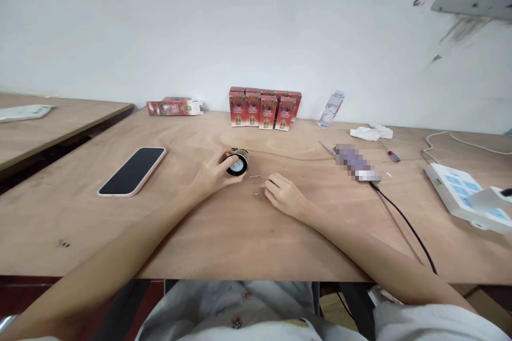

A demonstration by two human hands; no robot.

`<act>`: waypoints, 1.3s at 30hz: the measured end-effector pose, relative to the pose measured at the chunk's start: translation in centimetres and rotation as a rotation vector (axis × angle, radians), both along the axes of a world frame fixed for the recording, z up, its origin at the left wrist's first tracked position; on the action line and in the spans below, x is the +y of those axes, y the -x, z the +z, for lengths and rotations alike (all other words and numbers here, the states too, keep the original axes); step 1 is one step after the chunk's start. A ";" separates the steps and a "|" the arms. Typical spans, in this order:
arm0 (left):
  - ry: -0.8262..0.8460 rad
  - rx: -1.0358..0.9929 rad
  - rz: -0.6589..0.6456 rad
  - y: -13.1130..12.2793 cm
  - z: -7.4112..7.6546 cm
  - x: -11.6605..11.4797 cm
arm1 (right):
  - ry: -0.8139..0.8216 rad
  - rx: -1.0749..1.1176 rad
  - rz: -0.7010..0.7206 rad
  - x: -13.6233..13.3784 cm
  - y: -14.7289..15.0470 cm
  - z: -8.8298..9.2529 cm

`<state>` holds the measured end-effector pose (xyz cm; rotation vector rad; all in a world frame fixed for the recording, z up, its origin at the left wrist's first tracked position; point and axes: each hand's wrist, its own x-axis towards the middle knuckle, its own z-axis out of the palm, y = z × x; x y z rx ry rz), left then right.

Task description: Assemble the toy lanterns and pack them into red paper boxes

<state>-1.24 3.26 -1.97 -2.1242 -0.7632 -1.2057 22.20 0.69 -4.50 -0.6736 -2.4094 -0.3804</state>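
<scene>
My left hand [218, 175] is closed around a small round black-and-gold object [237, 164]. Its flat base, with a pale disc in a black ring, is turned toward me, and the thumb rests on it. Just to the right, my right hand [283, 193] has its fingers curled together low over the table. A thin bent metal wire [257, 176] reaches out from these fingertips toward the left hand. A second short wire piece [257, 193] lies beside the same fingers. The far side of the round object is hidden.
Several red printed boxes [267, 112] stand by the wall, with red packaging [175, 106] lying left. A phone [133, 171] lies left. Rightward are a bottle [332, 108], tissue [371, 132], a screwdriver [392, 154], a cabled blurred device [355, 162] and a power strip [466, 194].
</scene>
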 end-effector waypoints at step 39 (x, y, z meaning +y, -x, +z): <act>-0.032 -0.120 0.001 -2.3 -0.8 -1.5 | 0.641 0.881 0.042 -1.4 1.5 0.6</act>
